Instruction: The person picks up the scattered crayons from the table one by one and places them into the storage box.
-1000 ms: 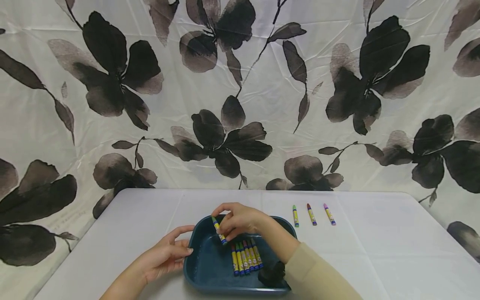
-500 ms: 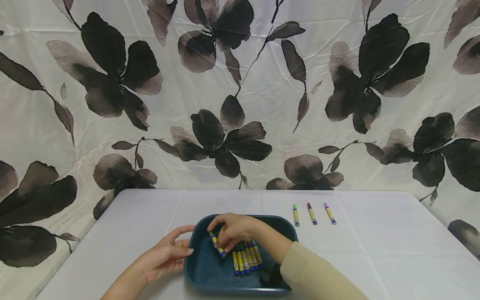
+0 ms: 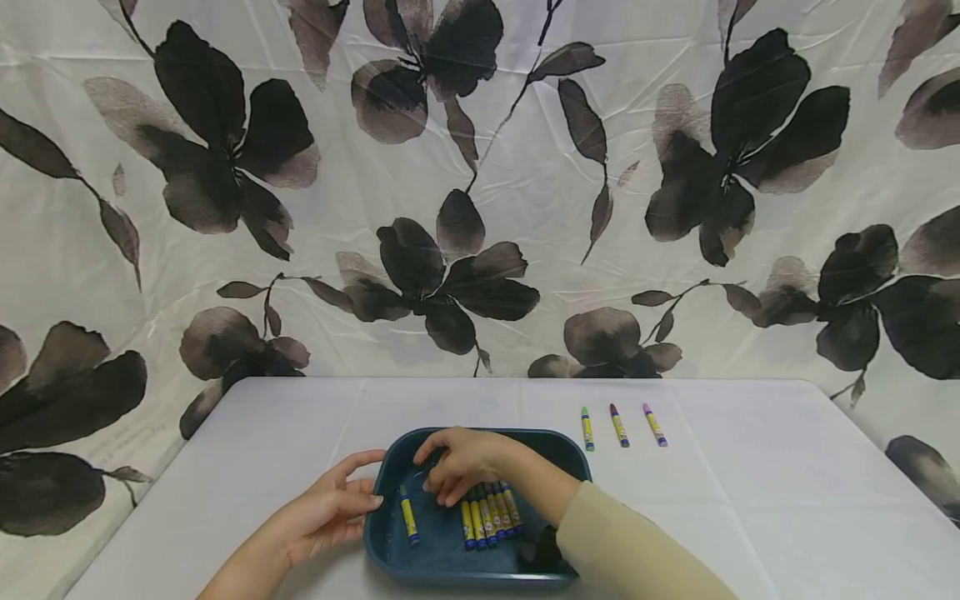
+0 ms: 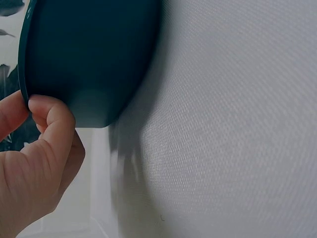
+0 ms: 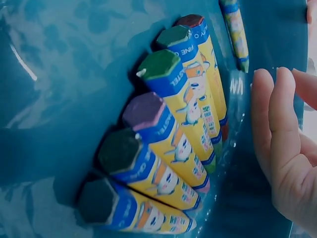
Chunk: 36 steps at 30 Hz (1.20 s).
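Observation:
A dark teal tray [image 3: 472,579] stands on the white table. At its left side my left hand [image 3: 322,508] pinches the rim [image 4: 23,59] between thumb and finger. Over the tray, my right hand [image 3: 471,462] holds nothing, its fingers loosely bent and apart from the pastels. A single oil pastel [image 3: 408,517] lies in the left part of the tray, seen also as a short yellow-and-blue stick [image 5: 237,34] beyond the fingertips. Near the tray's middle, several oil pastels [image 3: 480,523] lie side by side in a row, their upper ends partly hidden by my right hand.
Behind the tray to the right, a green pastel [image 3: 588,429], a red pastel [image 3: 619,426] and a pink pastel [image 3: 655,425] lie spaced apart on the table [image 3: 750,500]. A dark shape [image 3: 538,552] shows by my right sleeve. A flower-printed cloth [image 3: 450,167] hangs behind.
My right hand has lowered into the tray and let go of the oil pastel it held. That pastel now lies left of the hand. The left hand stays at the rim.

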{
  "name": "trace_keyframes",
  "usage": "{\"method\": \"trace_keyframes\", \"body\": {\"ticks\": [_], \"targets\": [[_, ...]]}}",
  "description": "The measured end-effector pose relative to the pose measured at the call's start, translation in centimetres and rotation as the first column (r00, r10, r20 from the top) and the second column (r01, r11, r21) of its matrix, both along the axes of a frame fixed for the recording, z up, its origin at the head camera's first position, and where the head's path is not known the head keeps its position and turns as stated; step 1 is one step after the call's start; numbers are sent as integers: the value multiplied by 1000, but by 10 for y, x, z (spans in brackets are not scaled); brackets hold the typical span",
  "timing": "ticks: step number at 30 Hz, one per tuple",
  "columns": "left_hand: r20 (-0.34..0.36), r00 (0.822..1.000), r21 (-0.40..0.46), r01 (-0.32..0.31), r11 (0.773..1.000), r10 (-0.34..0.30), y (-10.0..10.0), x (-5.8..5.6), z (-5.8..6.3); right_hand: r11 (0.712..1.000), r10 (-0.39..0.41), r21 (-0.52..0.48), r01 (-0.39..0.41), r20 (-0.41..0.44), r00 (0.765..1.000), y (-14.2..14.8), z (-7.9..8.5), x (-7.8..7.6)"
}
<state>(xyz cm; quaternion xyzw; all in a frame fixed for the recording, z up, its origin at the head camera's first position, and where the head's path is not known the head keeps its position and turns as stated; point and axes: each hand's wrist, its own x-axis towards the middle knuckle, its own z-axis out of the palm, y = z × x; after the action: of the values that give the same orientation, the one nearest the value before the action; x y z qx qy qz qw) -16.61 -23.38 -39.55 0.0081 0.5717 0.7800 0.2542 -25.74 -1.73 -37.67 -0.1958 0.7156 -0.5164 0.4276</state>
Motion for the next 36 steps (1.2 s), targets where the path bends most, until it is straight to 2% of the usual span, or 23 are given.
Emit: {"method": "trace_keyframes", "body": {"ticks": [7,21,26,36], "targets": [[-2,1000,-8,-3,1000,3,-1,0,0,1000,-9,-27,9,-15,1000,7,7,0],[-5,1000,1,-7,1000,7,1,0,1,989,-80,-132,69,-76,994,48,56,-12],[-1,1000,6,-11,1000,11,3,0,2,985,-109,-142,93,-111,988,63,70,-15],[-6,1000,-6,-11,1000,11,0,-1,-1,978,-162,-158,139,-143,976,87,77,-22]]}}
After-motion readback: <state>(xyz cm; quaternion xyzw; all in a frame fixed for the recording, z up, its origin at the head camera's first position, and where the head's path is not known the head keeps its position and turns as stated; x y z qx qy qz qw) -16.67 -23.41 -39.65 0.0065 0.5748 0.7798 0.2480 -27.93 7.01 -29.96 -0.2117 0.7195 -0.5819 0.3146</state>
